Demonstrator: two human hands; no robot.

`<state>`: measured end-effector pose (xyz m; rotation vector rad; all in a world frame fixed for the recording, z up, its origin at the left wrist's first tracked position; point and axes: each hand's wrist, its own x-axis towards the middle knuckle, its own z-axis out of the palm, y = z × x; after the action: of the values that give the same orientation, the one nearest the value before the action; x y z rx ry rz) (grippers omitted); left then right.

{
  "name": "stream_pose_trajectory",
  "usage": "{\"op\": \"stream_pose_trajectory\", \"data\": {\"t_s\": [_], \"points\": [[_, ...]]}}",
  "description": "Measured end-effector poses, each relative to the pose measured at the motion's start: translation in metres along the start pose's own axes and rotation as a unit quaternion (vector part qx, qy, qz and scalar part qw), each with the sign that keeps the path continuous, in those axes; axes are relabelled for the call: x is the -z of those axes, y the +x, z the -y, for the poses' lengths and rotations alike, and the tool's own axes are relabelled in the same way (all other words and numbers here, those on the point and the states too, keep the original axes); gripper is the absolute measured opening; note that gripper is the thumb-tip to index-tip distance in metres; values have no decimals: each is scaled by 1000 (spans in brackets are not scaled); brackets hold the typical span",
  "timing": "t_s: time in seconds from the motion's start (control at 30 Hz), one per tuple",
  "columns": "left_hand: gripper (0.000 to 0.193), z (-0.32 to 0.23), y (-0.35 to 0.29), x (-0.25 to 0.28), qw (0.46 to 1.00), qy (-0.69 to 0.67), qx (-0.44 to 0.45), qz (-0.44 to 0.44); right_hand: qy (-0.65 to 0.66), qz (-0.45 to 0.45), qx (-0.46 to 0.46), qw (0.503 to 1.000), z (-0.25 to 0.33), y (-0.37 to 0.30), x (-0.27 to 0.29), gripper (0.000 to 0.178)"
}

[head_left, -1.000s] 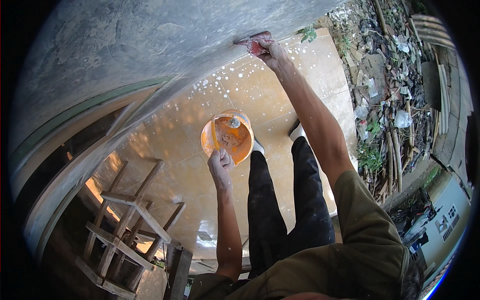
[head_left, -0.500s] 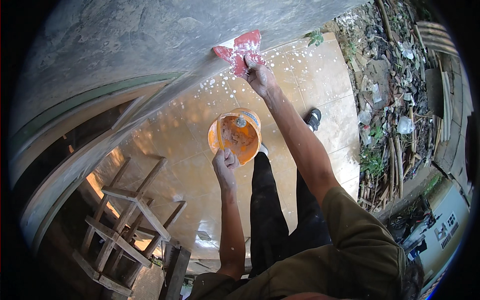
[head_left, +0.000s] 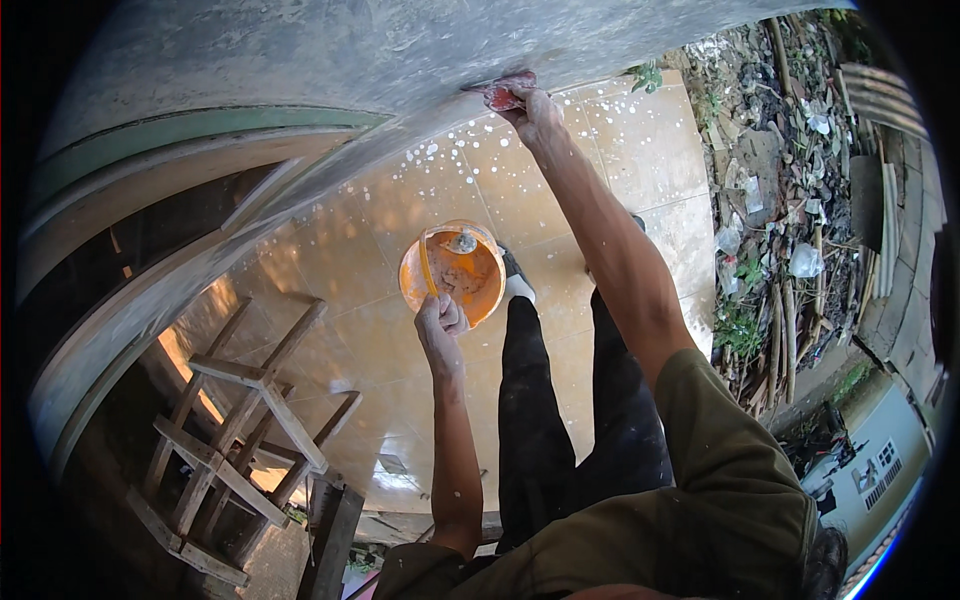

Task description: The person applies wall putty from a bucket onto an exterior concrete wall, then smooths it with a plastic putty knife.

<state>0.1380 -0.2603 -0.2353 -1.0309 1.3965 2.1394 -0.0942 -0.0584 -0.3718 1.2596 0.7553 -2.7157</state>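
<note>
My left hand (head_left: 441, 318) is closed round the yellow handle of an orange bucket (head_left: 486, 300), which hangs above the tiled floor. Inside the bucket lies a greyish-pink paste, and a pale round lump sits at its upper rim. My right arm is stretched out toward the grey wall (head_left: 400, 60). In my right hand (head_left: 540, 117) is a red putty spreader (head_left: 503, 97), smeared with white and seen nearly edge-on against the wall. My fingers hide part of it.
White splatters dot the tan tiles (head_left: 540, 190) below the wall. A wooden stand (head_left: 230, 400) is at the lower left, near a window frame (head_left: 200, 160). Beyond the tile edge on the right lie leaves, sticks and plastic litter (head_left: 790, 200).
My right hand has tilted the spreader from face-up to nearly edge-on against the wall, moving slightly right. The bucket has shifted a little left in view.
</note>
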Motion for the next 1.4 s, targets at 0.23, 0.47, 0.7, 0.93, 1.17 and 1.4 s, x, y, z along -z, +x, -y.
{"op": "stream_pose_trajectory", "data": {"t_s": [0.23, 0.47, 0.7, 0.93, 1.17, 1.4], "points": [[28, 1, 0, 1, 1000, 9, 1, -9, -18, 40, 20, 999, 53, -25, -30, 14], [28, -4, -1, 4, 1000, 27, -7, -6, 24, 92, 88, 992, 59, -119, -22, 20], [29, -10, 7, -17, 1000, 20, -4, -10, 60, 143, 74, 985, 22, -49, 8, 19], [27, -16, 10, -15, 1000, 17, 8, -24, -17, -25, 23, 999, -47, 13, 60, 16], [27, -18, 10, 5, 1000, 11, 7, -18, -14, -43, 1, 999, -41, 24, 45, 19], [27, -19, 8, 9, 1000, 4, 5, -24, 56, 42, -9, 998, -25, -3, 39, 15]]}}
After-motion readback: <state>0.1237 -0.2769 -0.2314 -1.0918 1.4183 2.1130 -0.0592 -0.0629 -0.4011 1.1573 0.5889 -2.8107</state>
